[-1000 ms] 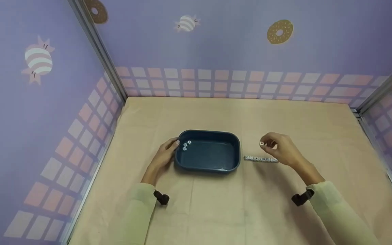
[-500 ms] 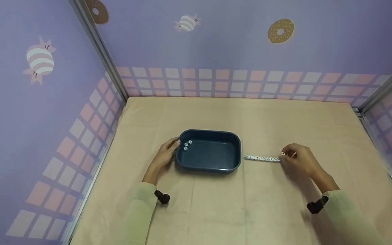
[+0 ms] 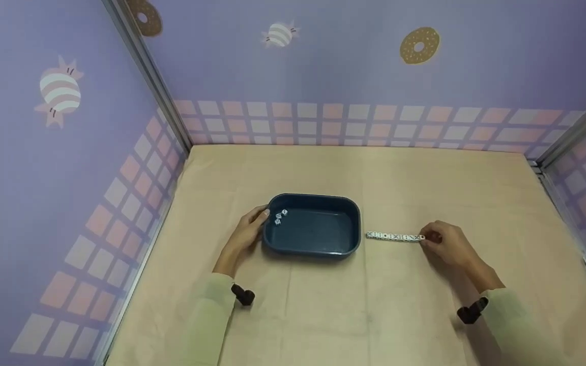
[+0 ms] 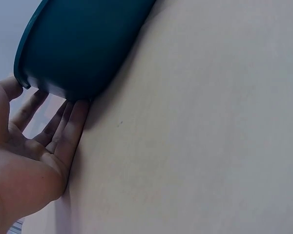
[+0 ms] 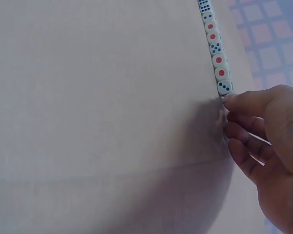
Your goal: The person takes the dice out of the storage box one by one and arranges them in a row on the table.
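My left hand [image 3: 246,231] holds the left end of a dark blue rectangular tray [image 3: 318,253], thumb at the rim. In the left wrist view its fingers [image 4: 74,129] reach the outer wall of the tray [image 4: 78,48]. Inside, three white dice [image 3: 278,216] lie near the left wall. Right of the tray a straight row of white dice [image 3: 392,237] runs along the table, pips in blue and red in the right wrist view. My right hand [image 3: 448,244] pinches the die [image 3: 422,237] at the row's right end, down at table level; in the right wrist view the thumb and fingers mostly hide it.
A pale beige cloth [image 3: 323,305] covers the table. Purple printed walls [image 3: 293,66] stand at the back, left and right, with metal posts [image 3: 150,71] at the corners. Each wrist wears a black camera mount [image 3: 471,311].
My right hand has moved right and down, bringing a die from above the row to its right end, in line with the others. The left hand and tray stay put.
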Demonstrator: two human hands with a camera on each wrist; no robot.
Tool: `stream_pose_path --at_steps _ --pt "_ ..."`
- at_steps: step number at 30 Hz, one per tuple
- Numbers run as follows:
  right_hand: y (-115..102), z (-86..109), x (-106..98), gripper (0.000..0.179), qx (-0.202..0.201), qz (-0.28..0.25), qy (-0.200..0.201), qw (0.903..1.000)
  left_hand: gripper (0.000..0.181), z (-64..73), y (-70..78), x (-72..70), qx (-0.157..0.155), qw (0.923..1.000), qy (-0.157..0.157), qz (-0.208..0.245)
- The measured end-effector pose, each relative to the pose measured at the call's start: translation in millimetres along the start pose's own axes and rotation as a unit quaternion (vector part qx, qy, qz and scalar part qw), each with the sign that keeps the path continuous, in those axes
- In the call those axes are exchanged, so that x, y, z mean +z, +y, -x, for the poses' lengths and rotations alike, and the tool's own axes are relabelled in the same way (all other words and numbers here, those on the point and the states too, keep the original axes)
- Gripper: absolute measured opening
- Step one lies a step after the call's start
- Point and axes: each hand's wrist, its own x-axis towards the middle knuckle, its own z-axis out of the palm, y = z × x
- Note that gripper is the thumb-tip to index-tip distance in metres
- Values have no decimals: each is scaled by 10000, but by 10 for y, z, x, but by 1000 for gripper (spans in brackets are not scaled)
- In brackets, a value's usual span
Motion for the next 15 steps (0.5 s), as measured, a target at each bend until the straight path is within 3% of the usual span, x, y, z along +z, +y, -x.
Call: stream_pose_path --at_steps 15 --pt "76 -19 38 20 91 -338 -129 9993 52 11 -3 16 -146 9996 52 225"
